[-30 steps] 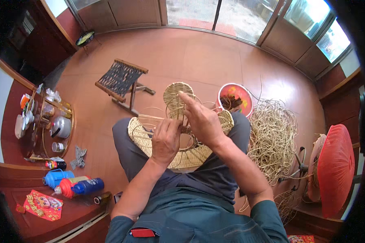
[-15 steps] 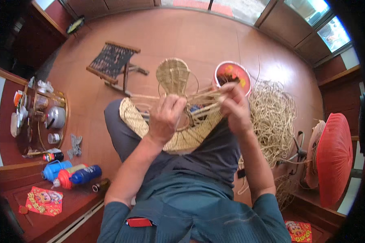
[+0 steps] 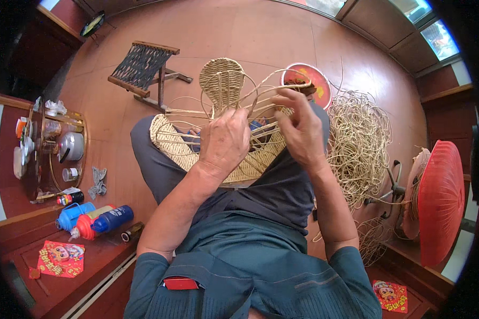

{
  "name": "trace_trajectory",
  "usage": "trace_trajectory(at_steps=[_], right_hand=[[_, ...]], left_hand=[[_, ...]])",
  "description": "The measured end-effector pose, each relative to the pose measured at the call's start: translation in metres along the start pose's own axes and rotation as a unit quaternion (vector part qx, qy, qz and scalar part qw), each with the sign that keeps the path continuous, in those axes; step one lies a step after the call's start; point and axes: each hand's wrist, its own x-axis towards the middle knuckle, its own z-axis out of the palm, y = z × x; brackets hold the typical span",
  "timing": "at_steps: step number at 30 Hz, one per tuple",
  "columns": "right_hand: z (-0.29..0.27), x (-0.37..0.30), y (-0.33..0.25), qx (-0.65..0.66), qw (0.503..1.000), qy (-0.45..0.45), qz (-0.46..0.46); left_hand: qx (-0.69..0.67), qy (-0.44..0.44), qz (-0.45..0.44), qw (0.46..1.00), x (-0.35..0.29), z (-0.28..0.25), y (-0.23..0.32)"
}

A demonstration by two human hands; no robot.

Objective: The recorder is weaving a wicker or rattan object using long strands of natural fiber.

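Note:
A woven straw piece lies across my lap: a curved plaited band (image 3: 255, 166) with a rounded, paddle-shaped part (image 3: 221, 87) standing out beyond it. Pale cords (image 3: 186, 112) stretch across between the band's sides. My left hand (image 3: 226, 139) is closed over the cords where they meet below the paddle, its fingertips partly hidden. My right hand (image 3: 302, 130) is raised over the band's right side, thumb and fingers apart. Just beyond its fingers, a loose loop of straw cord (image 3: 271, 76) arches up toward a round basin.
A large heap of straw cord (image 3: 359, 146) lies to the right, beside the red and white basin (image 3: 324, 87). A folding stool (image 3: 141, 66) stands far left. A red-covered round object (image 3: 440, 202) stands right; bottles (image 3: 112, 219) and a kettle (image 3: 71, 146) sit left.
The right hand's fingers have spread from a pinch on the cords, and a large cord loop now rises beyond them. The left hand has shifted slightly right.

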Motion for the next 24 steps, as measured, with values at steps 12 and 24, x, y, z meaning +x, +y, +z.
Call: trace_trajectory(at_steps=[12, 24], right_hand=[[0.056, -0.001, 0.017, 0.092, 0.995, 0.026, 0.025], [-0.008, -0.018, 0.018, 0.417, 0.903, 0.017, 0.102]], left_hand=[[0.075, 0.044, 0.021, 0.996, -0.010, 0.002, 0.005], [0.124, 0.127, 0.143, 0.974, -0.006, 0.025, -0.011]])
